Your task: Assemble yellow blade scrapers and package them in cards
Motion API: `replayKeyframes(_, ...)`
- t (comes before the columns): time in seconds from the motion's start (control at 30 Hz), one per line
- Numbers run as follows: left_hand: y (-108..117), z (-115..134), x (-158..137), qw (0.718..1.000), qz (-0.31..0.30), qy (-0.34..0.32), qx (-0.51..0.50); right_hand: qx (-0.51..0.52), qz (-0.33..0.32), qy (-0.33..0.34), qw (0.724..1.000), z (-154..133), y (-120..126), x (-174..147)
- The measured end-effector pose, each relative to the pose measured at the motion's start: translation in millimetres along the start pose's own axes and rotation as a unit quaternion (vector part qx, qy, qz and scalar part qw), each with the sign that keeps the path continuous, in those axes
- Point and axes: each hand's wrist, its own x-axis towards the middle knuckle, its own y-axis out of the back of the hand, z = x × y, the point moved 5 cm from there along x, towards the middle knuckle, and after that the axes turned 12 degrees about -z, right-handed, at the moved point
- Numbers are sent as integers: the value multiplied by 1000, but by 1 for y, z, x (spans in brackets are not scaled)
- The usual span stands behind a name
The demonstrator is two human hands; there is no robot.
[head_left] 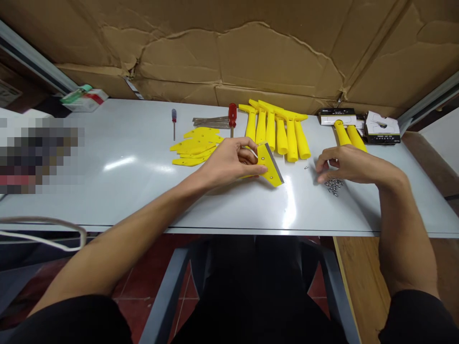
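Note:
My left hand (pixel 233 160) is closed on a yellow scraper (pixel 268 167), with the thumb on its flat head. A straight metal blade runs along the head's right edge, and two small screws or holes show on its face. The fingers hide most of the handle. To the right, my right hand (pixel 344 165) hovers at a small pile of screws (pixel 334 187), thumb and fingers curled but apart. Nothing shows between the fingertips. One small loose metal piece (pixel 306 167) lies left of that hand.
Behind my hands lie several yellow scraper handles (pixel 291 138), flat yellow plates (pixel 197 145), metal strips (pixel 211 122), a red screwdriver (pixel 233 115) and a small screwdriver (pixel 174 123). Black-and-white boxes (pixel 382 128) stand at the right. Cardboard (pixel 265 57) lines the back of the white table (pixel 136 196).

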Motion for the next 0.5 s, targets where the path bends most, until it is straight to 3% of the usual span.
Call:
replayKeyframes(0.1, 0, -1, 1, 1000, -3, -2, 3, 1, 75, 25, 997, -8, 1, 6)
replayKeyframes(0.33, 1, 1, 0, 1000, 3, -2, 7, -11, 113, 81, 990, -25, -4, 9)
replayKeyframes(0.5, -5, 1, 1, 999, 3, -23, 44, 148, 189, 159, 958, -63, -2, -6)
